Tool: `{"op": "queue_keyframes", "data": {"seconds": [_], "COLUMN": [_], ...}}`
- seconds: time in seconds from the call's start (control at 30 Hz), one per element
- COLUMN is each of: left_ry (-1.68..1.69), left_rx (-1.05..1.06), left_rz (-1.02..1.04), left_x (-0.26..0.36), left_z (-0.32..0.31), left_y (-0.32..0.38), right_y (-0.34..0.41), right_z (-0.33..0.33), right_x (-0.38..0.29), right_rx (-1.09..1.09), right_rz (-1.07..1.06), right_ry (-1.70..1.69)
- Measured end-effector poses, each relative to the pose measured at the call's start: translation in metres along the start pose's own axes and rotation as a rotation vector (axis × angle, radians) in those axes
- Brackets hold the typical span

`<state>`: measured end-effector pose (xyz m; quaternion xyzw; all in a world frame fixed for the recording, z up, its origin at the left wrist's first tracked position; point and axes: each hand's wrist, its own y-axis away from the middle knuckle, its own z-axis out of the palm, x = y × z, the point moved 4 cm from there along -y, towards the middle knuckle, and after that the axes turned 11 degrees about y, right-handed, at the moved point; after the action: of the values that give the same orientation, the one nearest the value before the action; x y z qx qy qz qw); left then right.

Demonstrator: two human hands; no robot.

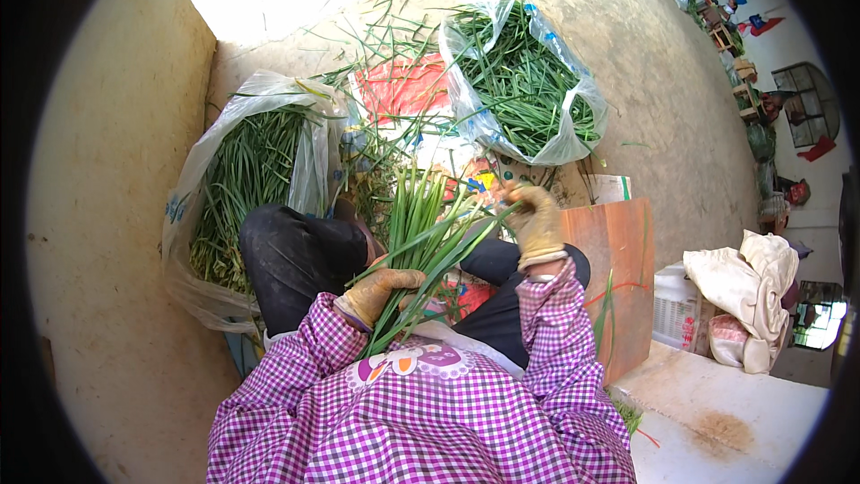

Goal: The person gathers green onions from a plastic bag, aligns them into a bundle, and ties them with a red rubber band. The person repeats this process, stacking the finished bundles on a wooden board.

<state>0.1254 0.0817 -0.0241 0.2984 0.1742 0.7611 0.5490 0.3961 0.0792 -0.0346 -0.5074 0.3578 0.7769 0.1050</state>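
Note:
My left hand (pixel 383 292), in a soiled yellowish work glove, is closed around a bunch of long green leaves (pixel 416 222) that look like garlic chives. Their paler ends fan out away from my body, over my crossed legs. To the right, my right hand (pixel 541 225), in a similar glove, is raised with fingers curled beside the tips of a few stalks angled that way. Blur hides whether those fingers pinch any of them. By my left knee stands a clear plastic bag (pixel 312 165) full of the same leaves. Another filled bag (pixel 568 138) sits ahead, slightly right.
Loose leaves (pixel 403 30) litter the floor and a red printed sack (pixel 403 87) between the bags. A wall (pixel 121 168) rises at my left. Close by on the right are a brown wood-grain board (pixel 615 269), a white cloth bundle (pixel 746 289) and a pale slab (pixel 725 396).

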Motion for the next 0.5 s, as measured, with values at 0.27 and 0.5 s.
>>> {"op": "queue_keyframes", "data": {"seconds": [0.27, 0.5], "left_ry": [0.040, -0.010], "left_rx": [0.052, 0.113], "left_rz": [0.005, -0.021], "left_x": [0.001, -0.002], "left_z": [0.003, -0.003], "left_y": [0.002, -0.004], "right_y": [0.008, 0.010], "right_z": [0.033, 0.059], "right_x": [-0.067, -0.001], "right_rx": [-0.378, -0.821], "right_rz": [-0.836, -0.417], "right_ry": [1.364, 1.702]}}
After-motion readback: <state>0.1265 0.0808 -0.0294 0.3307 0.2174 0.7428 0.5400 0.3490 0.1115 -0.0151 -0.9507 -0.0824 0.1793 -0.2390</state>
